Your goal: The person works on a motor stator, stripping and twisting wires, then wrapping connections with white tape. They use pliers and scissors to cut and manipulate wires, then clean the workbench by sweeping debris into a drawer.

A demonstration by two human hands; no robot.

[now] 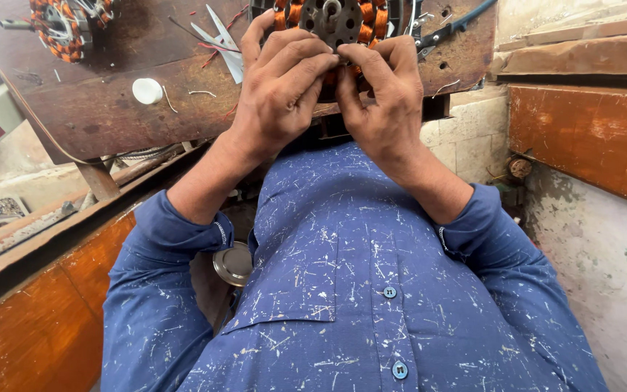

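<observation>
Crowding stator (335,22) rim—fingers (306,62) seemingly pinching

A small repair workshop: a worn, stained wooden tabletop (103,109) carries copper-wound motor coils (63,25), scissors (223,43), wire scraps (201,93) and a white cap (146,91), set against rough, chipped walls (604,268).

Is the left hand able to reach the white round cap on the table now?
Probably yes: the white cap lies uncovered on the table beside the left hand, with nothing between. But that hand is busy on the copper-wound stator.
</observation>
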